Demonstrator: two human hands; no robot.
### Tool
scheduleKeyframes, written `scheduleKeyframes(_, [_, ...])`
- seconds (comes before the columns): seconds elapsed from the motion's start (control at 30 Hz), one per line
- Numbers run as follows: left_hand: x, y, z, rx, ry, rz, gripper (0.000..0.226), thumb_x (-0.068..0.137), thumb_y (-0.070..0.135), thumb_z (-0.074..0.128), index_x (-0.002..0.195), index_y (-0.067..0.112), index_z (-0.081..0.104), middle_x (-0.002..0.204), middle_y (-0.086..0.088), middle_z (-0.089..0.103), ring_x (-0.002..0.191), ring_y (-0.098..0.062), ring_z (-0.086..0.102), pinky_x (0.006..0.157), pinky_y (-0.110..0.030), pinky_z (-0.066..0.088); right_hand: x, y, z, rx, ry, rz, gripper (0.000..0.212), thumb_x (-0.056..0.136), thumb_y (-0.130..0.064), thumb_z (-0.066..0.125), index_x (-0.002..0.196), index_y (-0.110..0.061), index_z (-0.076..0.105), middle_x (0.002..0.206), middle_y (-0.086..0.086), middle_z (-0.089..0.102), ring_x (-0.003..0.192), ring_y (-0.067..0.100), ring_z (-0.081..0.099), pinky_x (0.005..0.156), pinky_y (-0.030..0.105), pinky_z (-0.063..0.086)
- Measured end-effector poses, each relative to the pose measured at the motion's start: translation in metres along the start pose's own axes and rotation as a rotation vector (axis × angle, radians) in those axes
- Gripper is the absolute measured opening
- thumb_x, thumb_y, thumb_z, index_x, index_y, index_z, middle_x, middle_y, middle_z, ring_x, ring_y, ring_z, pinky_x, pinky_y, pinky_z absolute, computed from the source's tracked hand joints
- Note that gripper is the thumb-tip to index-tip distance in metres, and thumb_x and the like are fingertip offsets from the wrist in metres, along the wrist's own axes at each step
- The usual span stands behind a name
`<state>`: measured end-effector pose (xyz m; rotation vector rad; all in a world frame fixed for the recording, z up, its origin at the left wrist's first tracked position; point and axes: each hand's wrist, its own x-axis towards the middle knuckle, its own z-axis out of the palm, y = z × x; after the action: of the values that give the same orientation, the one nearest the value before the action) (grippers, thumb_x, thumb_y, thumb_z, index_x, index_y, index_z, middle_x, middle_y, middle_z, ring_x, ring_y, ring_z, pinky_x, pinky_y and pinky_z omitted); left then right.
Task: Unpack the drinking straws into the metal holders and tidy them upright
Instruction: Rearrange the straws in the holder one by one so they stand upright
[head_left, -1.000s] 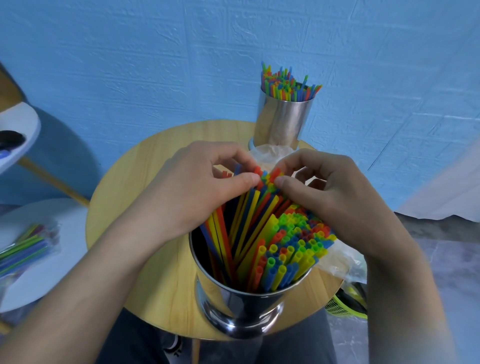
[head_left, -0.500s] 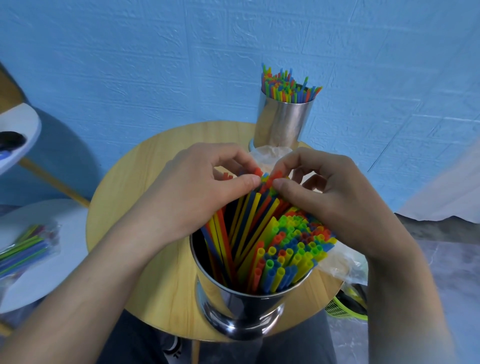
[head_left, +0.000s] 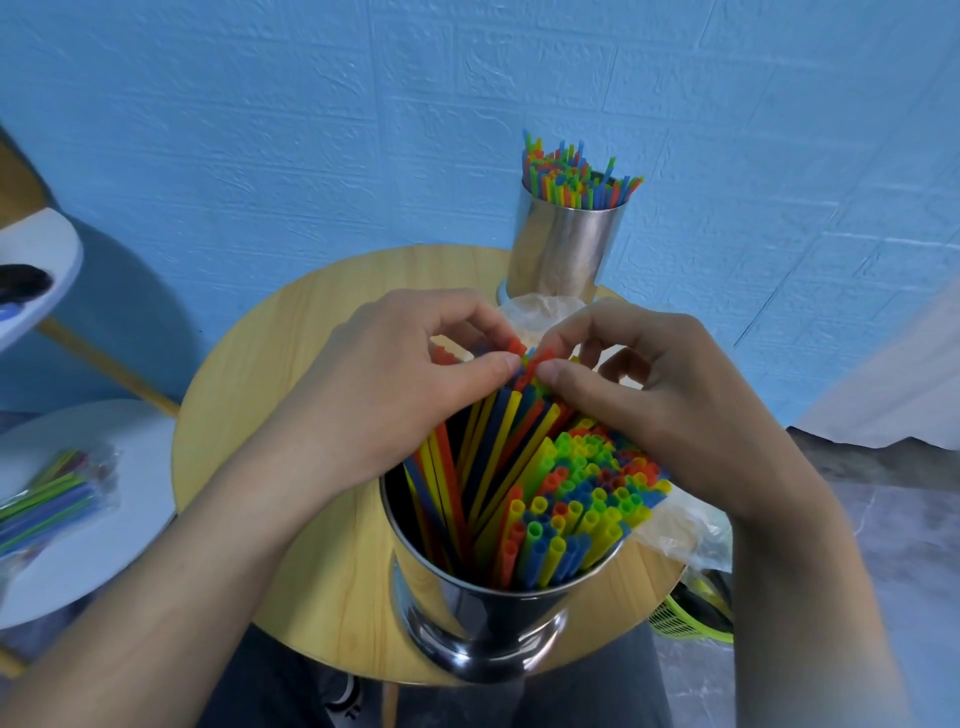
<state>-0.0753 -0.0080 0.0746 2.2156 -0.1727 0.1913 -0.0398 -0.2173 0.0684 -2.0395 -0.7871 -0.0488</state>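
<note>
Round wooden table (head_left: 291, 467): above near holder (head_left: 483, 597), both hands (head_left: 395, 384) (head_left: 644, 395) pinch leaning straws (head_left: 498, 441), tips tilted away.

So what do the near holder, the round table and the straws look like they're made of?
Near shiny footed holder: polished metal, likely stainless steel; mirror reflections. Round table: pale wood or wood-look laminate; visible grain. Coloured drinking straws: probably plastic, smooth; bright uniform hollow tubes.
</note>
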Motion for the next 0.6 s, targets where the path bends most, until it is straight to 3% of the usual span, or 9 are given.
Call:
scheduleKeyframes(0.13, [0.000, -0.001, 0.001, 0.013, 0.007, -0.005, 0.019, 0.076, 0.057, 0.064, 0.091, 0.046, 0.071, 0.093, 0.025, 0.072, 0.084, -0.001, 0.070, 0.085, -0.044, 0.057, 0.001, -0.001, 0.002, 0.027, -0.013, -0.021, 0.003, 0.090, -0.030, 0.069, 0.087, -0.032, 0.069, 0.091, -0.017, 0.065, 0.085, 0.012, 0.056, 0.071, 0.029, 0.047])
scheduleKeyframes(0.37, [0.000, 0.000, 0.000, -0.071, 0.066, 0.080, 0.014, 0.083, 0.046, 0.074, 0.094, 0.039, 0.074, 0.097, 0.023, 0.073, 0.092, 0.000, 0.070, 0.086, -0.042, 0.057, 0.001, -0.003, 0.002, 0.088, 0.084, -0.058, 0.002, 0.090, -0.023, 0.070, 0.088, -0.025, 0.070, 0.083, -0.018, 0.063, 0.080, 0.010, 0.057, 0.071, 0.028, 0.048])
scheduleKeyframes(0.5, [-0.002, 0.007, -0.002, -0.085, 0.095, 0.216, 0.014, 0.087, 0.042, 0.071, 0.099, 0.038, 0.078, 0.101, 0.016, 0.073, 0.103, -0.010, 0.065, 0.088, -0.032, 0.051, 0.001, -0.008, 0.000, 0.159, 0.211, -0.101, 0.004, 0.091, -0.016, 0.069, 0.088, -0.019, 0.069, 0.079, -0.008, 0.063, 0.075, 0.021, 0.057, 0.068, 0.034, 0.046])
scheduleKeyframes(0.6, [-0.001, 0.010, 0.001, -0.071, 0.069, 0.254, 0.015, 0.081, 0.047, 0.073, 0.094, 0.042, 0.077, 0.097, 0.017, 0.073, 0.101, -0.005, 0.064, 0.087, -0.023, 0.045, -0.001, -0.015, 0.001, 0.207, 0.246, -0.127, 0.005, 0.092, -0.012, 0.068, 0.089, -0.016, 0.067, 0.079, -0.004, 0.065, 0.073, 0.025, 0.056, 0.065, 0.032, 0.045])
